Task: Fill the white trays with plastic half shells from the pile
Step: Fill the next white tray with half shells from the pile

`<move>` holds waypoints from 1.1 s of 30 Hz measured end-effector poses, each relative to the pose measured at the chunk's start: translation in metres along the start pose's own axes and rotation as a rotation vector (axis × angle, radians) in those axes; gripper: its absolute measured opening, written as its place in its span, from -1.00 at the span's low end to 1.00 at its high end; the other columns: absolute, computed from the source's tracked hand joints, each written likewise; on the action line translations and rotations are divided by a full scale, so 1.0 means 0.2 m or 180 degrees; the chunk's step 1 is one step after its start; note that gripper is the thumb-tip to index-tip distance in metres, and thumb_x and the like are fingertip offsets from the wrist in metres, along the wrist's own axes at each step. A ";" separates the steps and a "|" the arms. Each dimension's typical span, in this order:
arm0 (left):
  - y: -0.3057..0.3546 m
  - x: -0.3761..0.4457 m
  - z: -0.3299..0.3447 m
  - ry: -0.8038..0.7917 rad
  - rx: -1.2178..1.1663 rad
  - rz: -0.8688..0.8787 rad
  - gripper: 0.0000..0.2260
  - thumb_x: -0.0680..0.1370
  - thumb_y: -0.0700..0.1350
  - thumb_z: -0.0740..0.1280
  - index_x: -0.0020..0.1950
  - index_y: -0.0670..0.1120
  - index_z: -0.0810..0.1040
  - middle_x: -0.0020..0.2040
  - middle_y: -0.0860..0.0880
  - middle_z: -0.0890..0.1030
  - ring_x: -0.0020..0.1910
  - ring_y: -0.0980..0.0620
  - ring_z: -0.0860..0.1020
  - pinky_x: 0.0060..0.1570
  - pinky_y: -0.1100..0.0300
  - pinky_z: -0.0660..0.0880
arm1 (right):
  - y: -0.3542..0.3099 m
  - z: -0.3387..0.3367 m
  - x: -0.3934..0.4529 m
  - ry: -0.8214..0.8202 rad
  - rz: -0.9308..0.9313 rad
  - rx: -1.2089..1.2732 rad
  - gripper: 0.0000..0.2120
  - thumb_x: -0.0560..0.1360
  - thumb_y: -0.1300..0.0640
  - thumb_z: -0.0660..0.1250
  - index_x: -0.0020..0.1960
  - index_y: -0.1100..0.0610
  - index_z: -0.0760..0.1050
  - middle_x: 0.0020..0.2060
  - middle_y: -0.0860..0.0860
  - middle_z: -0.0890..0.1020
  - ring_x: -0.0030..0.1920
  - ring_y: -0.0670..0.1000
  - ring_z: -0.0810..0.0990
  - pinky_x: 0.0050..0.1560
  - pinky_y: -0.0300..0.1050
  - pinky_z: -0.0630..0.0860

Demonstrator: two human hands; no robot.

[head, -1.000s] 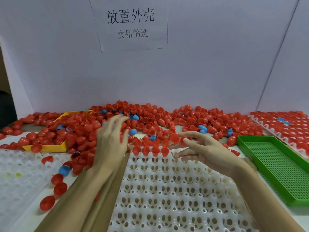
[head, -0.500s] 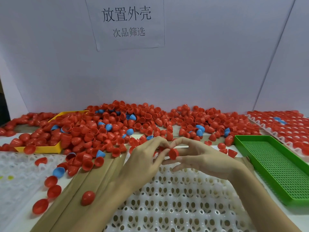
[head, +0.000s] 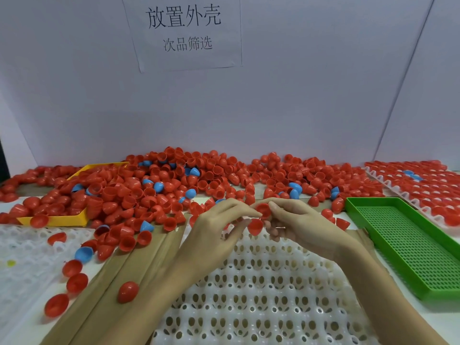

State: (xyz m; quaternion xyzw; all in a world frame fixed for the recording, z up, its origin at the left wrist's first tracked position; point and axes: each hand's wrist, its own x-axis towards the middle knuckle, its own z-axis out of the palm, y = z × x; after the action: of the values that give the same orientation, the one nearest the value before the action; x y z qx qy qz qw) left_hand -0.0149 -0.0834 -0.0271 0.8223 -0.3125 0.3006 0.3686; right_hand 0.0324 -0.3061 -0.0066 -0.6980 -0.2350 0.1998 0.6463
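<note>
wall [head: 298, 108]: pale lilac panels | paper sign [head: 183, 31]: Chinese print

Far rows of centre white tray [head: 261, 282] hidden behind left hand [head: 219, 230] and right hand [head: 298, 225] — fill there can't be told. Tray cut by bottom edge. Left-side white tray [head: 22, 260] cut by left edge, blurred. Yellow tray [head: 64, 220] mostly buried under shell pile [head: 199, 180]. Filled tray [head: 423, 188] runs off right edge.

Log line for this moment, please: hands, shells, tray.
left hand: holds red shell | right hand: holds second red shell | both over white tray far edge | green tray: no shells
</note>
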 end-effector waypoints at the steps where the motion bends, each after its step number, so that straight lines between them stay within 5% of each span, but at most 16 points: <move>1: 0.00 0.00 0.00 0.0007 -0.0039 -0.0064 -0.82 0.61 -0.22 0.44 0.19 -0.05 0.70 0.12 0.11 0.63 0.07 0.11 0.63 0.14 0.24 0.55 | 0.00 0.00 0.00 -0.0019 0.0003 -0.0030 -0.66 0.75 0.03 0.15 0.30 0.05 0.67 -0.18 0.05 0.56 -0.16 0.01 0.50 -0.06 -0.15 0.55; 5: 0.00 -0.02 0.03 -0.0110 -0.0186 -0.0466 -0.81 0.57 -0.18 0.50 0.17 -0.03 0.70 0.15 0.14 0.61 -0.01 0.15 0.66 0.05 0.27 0.60 | 0.01 0.02 0.00 -0.0076 -0.0009 -0.0116 -0.68 0.74 0.02 0.19 0.31 0.07 0.65 -0.16 0.09 0.56 -0.12 0.07 0.50 -0.03 -0.13 0.56; 9: -0.01 -0.02 0.04 0.0179 -0.0300 -0.0905 -0.82 0.51 -0.25 0.53 0.06 -0.03 0.74 -0.04 0.17 0.69 -0.08 0.19 0.68 -0.06 0.35 0.59 | 0.01 0.01 0.01 -0.0078 -0.0031 0.0194 -0.66 0.71 0.00 0.24 0.41 0.08 0.58 -0.09 0.16 0.62 -0.12 0.07 0.58 -0.03 -0.10 0.60; 16: -0.07 0.15 0.05 0.0093 0.0136 -0.1026 -0.84 0.51 -0.24 0.52 0.03 -0.03 0.75 -0.10 0.17 0.69 -0.11 0.21 0.65 -0.06 0.37 0.58 | 0.02 -0.13 0.02 0.1030 -0.0102 0.0734 -0.71 0.75 0.12 0.19 0.31 0.22 0.60 -0.22 0.09 0.62 -0.25 0.00 0.56 -0.14 -0.15 0.58; 27: -0.16 0.20 0.20 -0.0999 0.1181 -0.0735 -0.81 0.65 -0.09 0.38 0.20 -0.10 0.71 0.25 0.04 0.41 0.29 0.11 0.37 0.26 0.19 0.49 | 0.08 -0.20 0.03 0.1718 0.0198 0.0921 -0.75 0.72 0.23 0.23 0.19 0.27 0.67 -0.28 0.07 0.57 -0.31 -0.05 0.53 -0.23 -0.19 0.56; 30: -0.17 0.18 0.11 -0.0978 0.0966 -0.0818 -0.69 0.68 -0.01 0.32 0.39 -0.05 0.60 0.31 0.11 0.45 0.32 0.16 0.41 0.35 0.26 0.40 | 0.07 -0.20 0.02 0.1687 0.0250 0.0894 -0.74 0.73 0.24 0.21 0.20 0.28 0.67 -0.29 0.06 0.58 -0.31 -0.06 0.53 -0.23 -0.19 0.56; 33: -0.20 0.09 -0.04 -0.0732 0.0745 -0.1075 -0.74 0.66 0.01 0.34 0.33 0.04 0.63 0.24 0.20 0.51 0.27 0.23 0.46 0.36 0.23 0.41 | 0.06 -0.21 0.02 0.1791 0.0216 0.0796 -0.75 0.71 0.25 0.23 0.18 0.27 0.68 -0.28 0.07 0.58 -0.31 -0.04 0.53 -0.22 -0.18 0.55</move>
State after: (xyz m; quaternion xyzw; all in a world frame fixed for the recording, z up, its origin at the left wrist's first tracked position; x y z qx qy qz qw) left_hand 0.0247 -0.0613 -0.0261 0.9289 -0.1734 0.1731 0.2777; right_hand 0.0610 -0.3383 -0.0158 -0.6484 0.0030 0.0475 0.7598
